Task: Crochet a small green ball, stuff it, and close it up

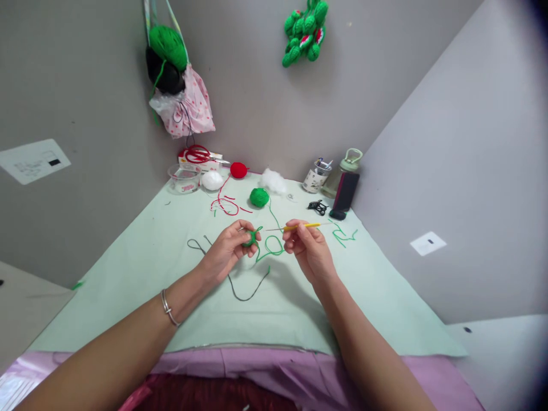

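Between the thumb and fingers of my left hand (231, 248) is a small green crochet piece (249, 238), partly hidden by the fingers, with a loop of yarn standing up from it. My right hand (306, 245) grips a crochet hook (310, 225) by its yellow handle. The hook's thin metal tip points left and stays a little apart from the green loop. Loose green yarn (274, 245) curls on the table between both hands. A green yarn ball (259, 197) lies just beyond them, its strand trailing toward my right hand.
A dark cord (244, 299) lies under my left wrist. Behind are a red yarn ball (238, 170), white yarn ball (212, 181), fluffy stuffing (273, 180), scissors (199, 154) and a plastic tub (184, 180). At right stand a pen cup (315, 178), a bottle (338, 177) and a phone (346, 192).
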